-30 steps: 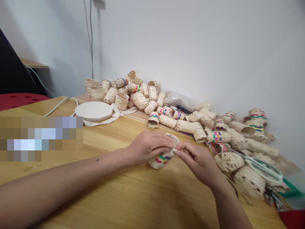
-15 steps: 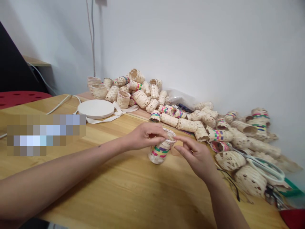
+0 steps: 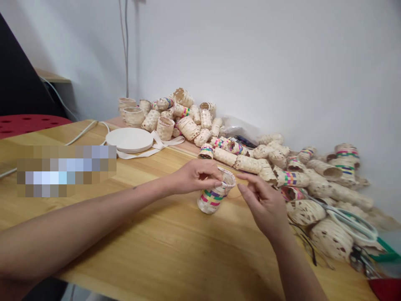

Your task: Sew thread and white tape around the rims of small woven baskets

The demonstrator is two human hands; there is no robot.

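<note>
The fingers (image 3: 213, 176) of your left hand (image 3: 194, 177) are pressed together and pinching the rim (image 3: 228, 179) of a woven cup (image 3: 212, 200), which is sitting just below the center of the frame. The cup is tilting toward the upper right, with its colored bands facing you, and its base is at or very near the desk (image 3: 156, 251); you can't quite tell which from this view. The fingers (image 3: 247, 179) of your right hand (image 3: 263, 207) are spread apart and reaching up toward the rim, with their tips just beside it, so that hand is holding nothing. You are doing this best by keeping the left pinch light and letting the right fingertips come in close, because the thin woven strip could crease under hard pressure.

Farther out, a heap of woven cups (image 3: 247, 165) is lying along the wall (image 3: 250, 62), from the top middle of the frame to the right edge. A pair of scissors (image 3: 352, 223) is resting on the heap at the right. A round white board (image 3: 129, 140) and a white ribbon (image 3: 147, 153) are lying on the desk to the upper left, and a red stool (image 3: 28, 125) is showing beyond its far corner.
</note>
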